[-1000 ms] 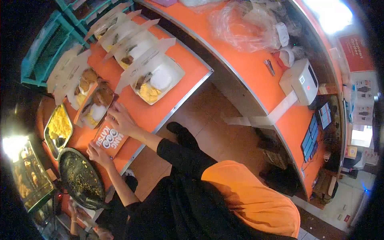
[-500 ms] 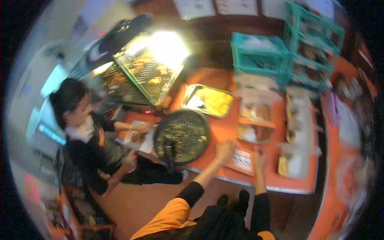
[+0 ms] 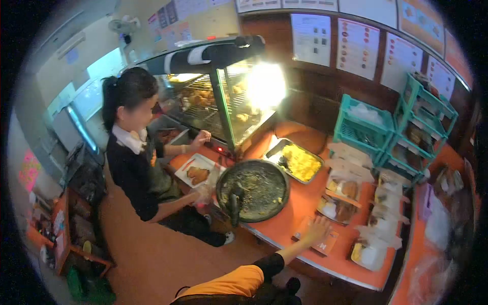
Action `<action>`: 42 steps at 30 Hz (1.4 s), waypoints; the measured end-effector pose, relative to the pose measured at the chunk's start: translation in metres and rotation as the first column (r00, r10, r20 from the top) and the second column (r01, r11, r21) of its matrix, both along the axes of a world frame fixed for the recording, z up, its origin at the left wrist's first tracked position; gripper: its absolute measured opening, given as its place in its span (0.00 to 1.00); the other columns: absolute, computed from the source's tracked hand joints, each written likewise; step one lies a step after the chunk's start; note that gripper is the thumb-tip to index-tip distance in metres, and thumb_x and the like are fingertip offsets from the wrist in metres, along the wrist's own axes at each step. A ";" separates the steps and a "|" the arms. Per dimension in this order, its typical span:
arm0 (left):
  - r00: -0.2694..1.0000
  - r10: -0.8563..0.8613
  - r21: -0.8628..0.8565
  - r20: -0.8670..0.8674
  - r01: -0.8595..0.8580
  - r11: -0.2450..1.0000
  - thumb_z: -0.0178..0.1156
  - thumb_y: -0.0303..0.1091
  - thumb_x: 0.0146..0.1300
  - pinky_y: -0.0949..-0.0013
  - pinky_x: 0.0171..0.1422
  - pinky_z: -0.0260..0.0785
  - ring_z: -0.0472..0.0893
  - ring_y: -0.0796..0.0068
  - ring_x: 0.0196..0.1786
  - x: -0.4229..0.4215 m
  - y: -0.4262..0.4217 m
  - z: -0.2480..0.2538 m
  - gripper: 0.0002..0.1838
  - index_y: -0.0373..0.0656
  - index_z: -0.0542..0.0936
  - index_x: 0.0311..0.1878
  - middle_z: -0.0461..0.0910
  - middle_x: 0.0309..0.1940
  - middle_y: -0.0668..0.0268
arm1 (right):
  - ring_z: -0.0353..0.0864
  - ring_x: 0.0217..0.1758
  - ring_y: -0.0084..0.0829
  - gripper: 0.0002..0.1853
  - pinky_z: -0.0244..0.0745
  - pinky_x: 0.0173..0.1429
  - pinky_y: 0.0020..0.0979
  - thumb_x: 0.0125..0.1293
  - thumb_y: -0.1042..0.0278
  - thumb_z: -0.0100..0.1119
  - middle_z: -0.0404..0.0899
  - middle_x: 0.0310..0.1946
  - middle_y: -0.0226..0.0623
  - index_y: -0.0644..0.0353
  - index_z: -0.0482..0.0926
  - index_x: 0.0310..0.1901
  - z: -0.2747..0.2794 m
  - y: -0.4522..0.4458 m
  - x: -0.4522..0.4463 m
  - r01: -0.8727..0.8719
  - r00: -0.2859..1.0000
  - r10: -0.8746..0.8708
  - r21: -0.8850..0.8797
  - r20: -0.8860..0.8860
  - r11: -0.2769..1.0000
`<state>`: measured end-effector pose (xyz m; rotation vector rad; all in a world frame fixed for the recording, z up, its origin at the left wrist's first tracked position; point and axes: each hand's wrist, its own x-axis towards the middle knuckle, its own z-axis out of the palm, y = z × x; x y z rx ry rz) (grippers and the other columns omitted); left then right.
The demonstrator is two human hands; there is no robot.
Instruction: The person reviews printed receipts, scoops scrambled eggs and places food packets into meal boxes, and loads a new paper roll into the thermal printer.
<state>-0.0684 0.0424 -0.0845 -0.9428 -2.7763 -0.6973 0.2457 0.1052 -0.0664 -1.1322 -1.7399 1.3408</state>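
My left hand lies palm down with fingers spread on a flat orange-brown box with a white mark, near the table's front edge. Just beyond it stand open takeaway boxes holding white and brown food, one box nearest my fingers and another box behind. To the right is a row of open boxes, with a white box closest to the edge. My right hand is out of view.
A large dark round bowl with a black-handled tool stands left on the orange table. Behind are a tray of yellow food, green baskets and a lit display case. A co-worker stands left beside a plate of food.
The view has tilted up. My right hand has left the view, while my left hand now lies flat on the box. The co-worker's gloved hand has moved to the bowl's left side.
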 end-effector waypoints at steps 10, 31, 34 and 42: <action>0.961 -0.219 -0.442 -0.170 0.124 0.889 0.51 0.35 0.64 0.52 0.61 0.66 0.74 0.57 0.57 -0.005 -0.011 0.029 0.13 0.44 0.75 0.50 0.77 0.47 0.57 | 0.79 0.49 0.27 0.15 0.72 0.57 0.31 0.65 0.62 0.57 0.83 0.46 0.35 0.64 0.82 0.45 0.033 0.072 0.281 0.404 0.914 -0.405 -0.208 0.039 0.891; -0.048 -0.812 0.689 0.582 0.558 0.462 0.62 0.36 0.62 0.61 0.65 0.62 0.67 0.63 0.61 0.574 0.343 0.118 0.35 0.39 0.57 0.67 0.65 0.57 0.56 | 0.75 0.50 0.52 0.19 0.69 0.57 0.46 0.74 0.61 0.38 0.77 0.42 0.54 0.67 0.75 0.49 0.099 0.273 0.498 0.680 0.632 -0.769 0.406 0.098 0.611; 0.280 -0.844 0.626 0.457 0.574 0.529 0.67 0.38 0.57 0.61 0.66 0.63 0.66 0.62 0.63 0.608 0.368 0.106 0.45 0.41 0.48 0.71 0.63 0.60 0.57 | 0.77 0.45 0.54 0.19 0.71 0.53 0.46 0.74 0.61 0.37 0.77 0.40 0.56 0.66 0.75 0.47 0.089 0.275 0.501 0.651 0.685 -0.725 0.384 0.075 0.654; -0.127 -0.820 0.799 0.558 0.349 0.489 0.73 0.38 0.50 0.57 0.72 0.54 0.62 0.61 0.67 0.612 0.381 0.121 0.50 0.42 0.49 0.69 0.62 0.60 0.55 | 0.77 0.26 0.48 0.19 0.69 0.32 0.42 0.76 0.59 0.35 0.72 0.20 0.51 0.65 0.71 0.36 0.078 0.253 0.477 0.705 0.663 -0.746 0.285 0.058 0.649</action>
